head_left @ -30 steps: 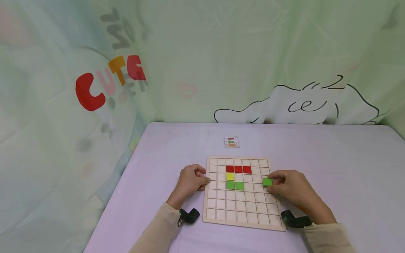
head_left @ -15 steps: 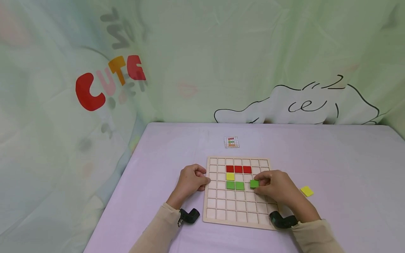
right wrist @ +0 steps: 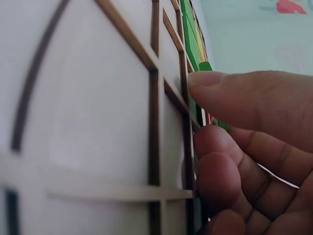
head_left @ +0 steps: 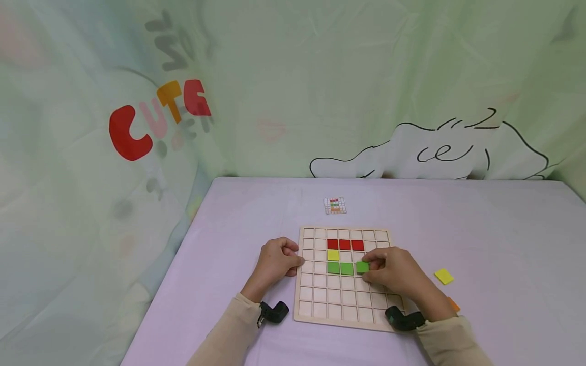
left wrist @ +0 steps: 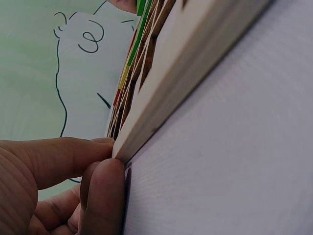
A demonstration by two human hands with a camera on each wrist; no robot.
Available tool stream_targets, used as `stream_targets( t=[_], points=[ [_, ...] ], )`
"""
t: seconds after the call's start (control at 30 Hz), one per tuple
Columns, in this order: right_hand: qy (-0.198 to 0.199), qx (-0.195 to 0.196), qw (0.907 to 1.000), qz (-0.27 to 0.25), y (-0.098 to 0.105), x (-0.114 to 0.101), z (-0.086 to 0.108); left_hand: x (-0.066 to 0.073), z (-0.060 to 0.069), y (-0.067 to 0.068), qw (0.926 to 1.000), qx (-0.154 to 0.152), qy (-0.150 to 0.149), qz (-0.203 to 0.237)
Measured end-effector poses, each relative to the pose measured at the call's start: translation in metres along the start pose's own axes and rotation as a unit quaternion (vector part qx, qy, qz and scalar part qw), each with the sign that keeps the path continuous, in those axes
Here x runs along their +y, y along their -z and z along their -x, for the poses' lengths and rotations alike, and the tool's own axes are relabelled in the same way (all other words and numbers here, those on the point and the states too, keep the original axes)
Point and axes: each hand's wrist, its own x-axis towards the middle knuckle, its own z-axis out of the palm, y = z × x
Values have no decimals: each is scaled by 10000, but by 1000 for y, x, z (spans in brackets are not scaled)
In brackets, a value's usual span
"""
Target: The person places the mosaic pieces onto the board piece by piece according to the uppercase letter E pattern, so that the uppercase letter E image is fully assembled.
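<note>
A wooden grid board (head_left: 346,297) lies on the table. Its cells hold three red tiles (head_left: 345,245) in a row, one yellow tile (head_left: 332,255) below the leftmost, and two green tiles (head_left: 340,268) under that. The left hand (head_left: 274,262) pinches the board's left edge; in the left wrist view, thumb and finger meet at the wooden rim (left wrist: 161,107). Between thumb and fingers, the right hand (head_left: 396,269) pinches a third green tile (head_left: 362,268), just right of the two green ones. Whether this tile touches the cell floor, I cannot tell.
A small printed card (head_left: 335,205) with a coloured grid lies behind the board. Right of the board are a loose yellow tile (head_left: 443,276) and an orange piece (head_left: 453,304) partly hidden by the right forearm. A printed curtain (head_left: 274,91) hangs behind the table.
The right hand has moved left over the board with the green tile, stopping beside the green row. The loose yellow tile and orange piece have come into fuller view. The left hand has stayed put.
</note>
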Motion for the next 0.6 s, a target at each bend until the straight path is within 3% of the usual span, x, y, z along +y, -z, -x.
stream_targets(
  t=[0.6],
  points=[
    [-115, -11, 9999, 59, -4, -2, 1, 0, 0, 0, 10000, 6, -26, -95]
  ],
)
